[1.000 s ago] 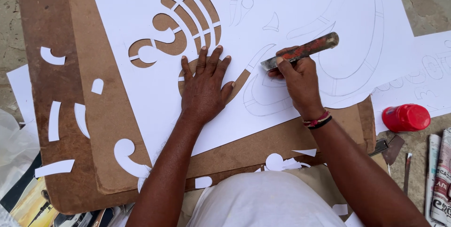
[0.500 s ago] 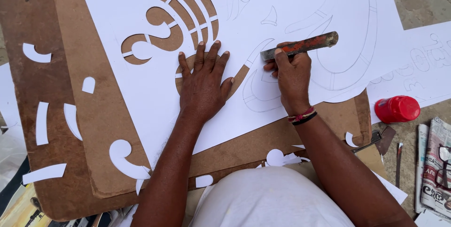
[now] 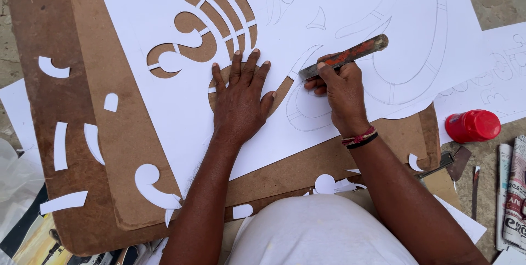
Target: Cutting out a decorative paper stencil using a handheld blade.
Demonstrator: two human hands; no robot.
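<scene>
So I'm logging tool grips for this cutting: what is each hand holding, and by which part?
The right hand grips the cutting tool near its lower, blade end. The left hand holds nothing; it presses flat on the white sheet.

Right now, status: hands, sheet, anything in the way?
Left hand flat on white sheet, pinning it. Right hand grips cutting tool, tip on a pencilled line. Paper offcuts lie on the board, away from the cut.
</scene>
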